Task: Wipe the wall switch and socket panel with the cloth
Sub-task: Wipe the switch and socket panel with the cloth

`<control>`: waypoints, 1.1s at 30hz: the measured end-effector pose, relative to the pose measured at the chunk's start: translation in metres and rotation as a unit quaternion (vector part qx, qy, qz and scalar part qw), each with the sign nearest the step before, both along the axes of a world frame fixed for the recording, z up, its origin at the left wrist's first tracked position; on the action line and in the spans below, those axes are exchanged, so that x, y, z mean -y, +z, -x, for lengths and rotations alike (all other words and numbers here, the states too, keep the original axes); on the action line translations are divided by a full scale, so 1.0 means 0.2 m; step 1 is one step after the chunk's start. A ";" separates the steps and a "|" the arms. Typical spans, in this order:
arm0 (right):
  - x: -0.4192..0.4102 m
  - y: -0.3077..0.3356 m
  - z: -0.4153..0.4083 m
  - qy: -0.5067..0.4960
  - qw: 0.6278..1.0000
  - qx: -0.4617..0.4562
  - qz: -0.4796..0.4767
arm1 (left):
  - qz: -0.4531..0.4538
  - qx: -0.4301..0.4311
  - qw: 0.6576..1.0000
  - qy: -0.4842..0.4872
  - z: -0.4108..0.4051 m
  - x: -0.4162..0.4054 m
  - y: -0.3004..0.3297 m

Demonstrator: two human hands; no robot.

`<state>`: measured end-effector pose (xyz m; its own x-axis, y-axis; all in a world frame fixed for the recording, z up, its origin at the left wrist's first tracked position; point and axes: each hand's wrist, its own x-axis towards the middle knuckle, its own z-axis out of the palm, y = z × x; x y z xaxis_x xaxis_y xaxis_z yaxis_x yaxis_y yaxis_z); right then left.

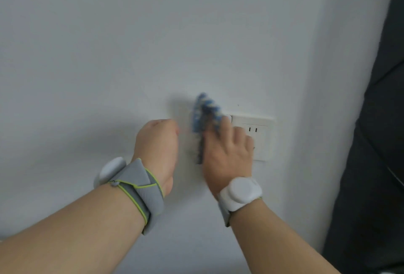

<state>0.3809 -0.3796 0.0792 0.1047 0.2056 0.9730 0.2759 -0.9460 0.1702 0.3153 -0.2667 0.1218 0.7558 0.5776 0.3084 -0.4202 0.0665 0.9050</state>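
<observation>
Both forearms reached up from below, each wrist strapped with a grey band carrying a white puck-like device. Her left hand was curled into a loose fist beside the work, holding nothing I could see. Farther in, the right hand pressed a blue patterned cloth flat to the wall, fingers spread for pressure, covering the left part of the white socket panel. No writing was legible.

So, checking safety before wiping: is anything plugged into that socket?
Nothing plugged in the visible part: the socket panel shows two bare slots. The right hand and cloth hide its left and lower parts.
</observation>
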 end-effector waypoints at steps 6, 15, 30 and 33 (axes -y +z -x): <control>0.12 -0.05 -0.01 -0.034 0.963 -0.067 -0.259 | 0.007 -0.028 0.999 -0.039 0.08 -0.03 0.04; -0.09 -0.08 0.02 0.022 0.996 0.001 0.084 | -0.002 -0.024 0.999 -0.047 0.08 0.02 0.07; 0.43 -0.15 0.07 0.079 0.950 -0.051 -0.299 | 0.005 -0.061 0.996 -0.072 0.10 0.05 0.03; 0.25 -0.01 0.08 0.104 0.986 -0.016 -0.129 | -0.006 -0.054 0.996 -0.069 0.08 0.09 0.02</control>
<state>0.3659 -0.4288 0.0765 0.1172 -0.0284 0.9927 0.4698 -0.8791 -0.0806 0.2985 -0.2837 0.1268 0.8566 0.4634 0.2269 -0.3080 0.1064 0.9454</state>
